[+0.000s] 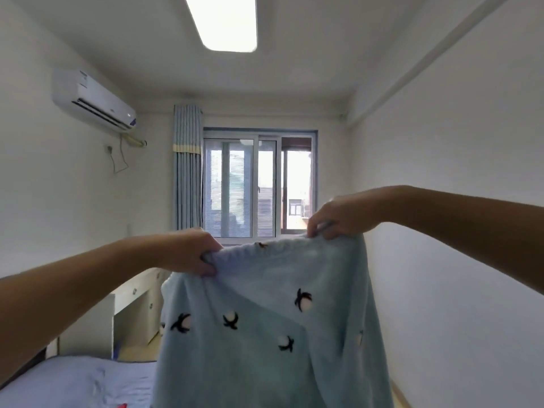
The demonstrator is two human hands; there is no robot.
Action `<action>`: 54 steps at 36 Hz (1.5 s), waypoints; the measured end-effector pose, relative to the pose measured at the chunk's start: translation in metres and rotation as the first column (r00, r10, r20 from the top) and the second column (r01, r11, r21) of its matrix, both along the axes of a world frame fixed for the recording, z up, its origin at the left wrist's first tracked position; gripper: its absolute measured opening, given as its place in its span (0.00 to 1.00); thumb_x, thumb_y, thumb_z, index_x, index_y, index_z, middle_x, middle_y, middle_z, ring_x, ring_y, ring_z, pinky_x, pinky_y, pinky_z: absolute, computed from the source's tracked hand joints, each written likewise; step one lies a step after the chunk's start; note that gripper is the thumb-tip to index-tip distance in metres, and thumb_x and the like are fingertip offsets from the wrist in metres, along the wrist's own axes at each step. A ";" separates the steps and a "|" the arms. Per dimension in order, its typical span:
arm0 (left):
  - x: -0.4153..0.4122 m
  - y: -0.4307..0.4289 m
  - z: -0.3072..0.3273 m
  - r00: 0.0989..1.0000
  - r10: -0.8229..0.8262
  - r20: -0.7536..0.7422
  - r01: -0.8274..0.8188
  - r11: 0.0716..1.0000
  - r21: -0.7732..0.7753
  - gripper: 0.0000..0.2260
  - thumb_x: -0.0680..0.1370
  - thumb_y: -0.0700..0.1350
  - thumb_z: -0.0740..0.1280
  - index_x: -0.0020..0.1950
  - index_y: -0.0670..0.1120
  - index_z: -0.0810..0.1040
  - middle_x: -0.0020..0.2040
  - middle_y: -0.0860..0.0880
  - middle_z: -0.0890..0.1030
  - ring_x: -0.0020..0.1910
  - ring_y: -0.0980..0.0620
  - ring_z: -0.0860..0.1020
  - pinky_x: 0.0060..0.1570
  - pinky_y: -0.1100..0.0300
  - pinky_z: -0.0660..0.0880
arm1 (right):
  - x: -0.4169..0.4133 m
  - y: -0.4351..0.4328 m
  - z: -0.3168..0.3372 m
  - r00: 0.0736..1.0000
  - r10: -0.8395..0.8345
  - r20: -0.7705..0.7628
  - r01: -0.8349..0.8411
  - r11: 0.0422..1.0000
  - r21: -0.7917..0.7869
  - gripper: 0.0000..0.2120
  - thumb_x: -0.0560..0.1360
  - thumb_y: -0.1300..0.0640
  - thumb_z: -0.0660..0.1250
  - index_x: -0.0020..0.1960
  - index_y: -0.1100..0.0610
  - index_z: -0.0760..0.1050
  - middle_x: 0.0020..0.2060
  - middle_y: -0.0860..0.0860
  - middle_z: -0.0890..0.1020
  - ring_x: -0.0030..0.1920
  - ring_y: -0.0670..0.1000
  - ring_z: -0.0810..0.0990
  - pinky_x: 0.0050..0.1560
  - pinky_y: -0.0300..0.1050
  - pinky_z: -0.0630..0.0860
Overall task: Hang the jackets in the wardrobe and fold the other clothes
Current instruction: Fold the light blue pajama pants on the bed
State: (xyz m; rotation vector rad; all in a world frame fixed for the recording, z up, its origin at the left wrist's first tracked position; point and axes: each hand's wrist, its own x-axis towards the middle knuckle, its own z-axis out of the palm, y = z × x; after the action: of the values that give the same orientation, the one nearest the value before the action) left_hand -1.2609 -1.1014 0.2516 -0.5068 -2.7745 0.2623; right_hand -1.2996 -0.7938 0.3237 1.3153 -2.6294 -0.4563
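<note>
Centre frame, the left hand (191, 251) and right hand (338, 217) each pinch the top edge of a hanging light-blue sweater (270, 319), fingers curled tight.

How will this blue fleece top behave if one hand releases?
Probably floppy: the fleece top sags and drapes between the left hand and right hand. Its fuzzy pile likely resists slipping. Seemingly light, since pinched edges carry it.

The held-up blue sweater (265, 319) hangs mid-room and screens the way ahead and down. Above its top edge the air is open toward the window (259, 184). At lower left the bed (59, 384) and white table (132, 294) stand in the way; the wall (456, 260) closes the right.
</note>
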 end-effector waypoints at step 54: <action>-0.016 -0.041 0.048 0.878 0.211 -0.430 -0.266 0.962 -0.070 0.28 0.73 0.69 0.52 0.29 0.47 0.72 0.24 0.54 0.69 0.21 0.57 0.67 0.24 0.66 0.63 | -0.082 0.093 -0.006 0.865 -0.264 -0.427 0.184 0.958 -0.219 0.19 0.77 0.45 0.63 0.42 0.60 0.80 0.42 0.51 0.82 0.42 0.51 0.79 0.51 0.49 0.75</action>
State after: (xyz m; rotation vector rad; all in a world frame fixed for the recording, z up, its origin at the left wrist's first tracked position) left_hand -1.2768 -1.1421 0.2996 -0.1091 -2.3987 0.5400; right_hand -1.3820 -0.7011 0.3174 0.7382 -2.3632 -0.4856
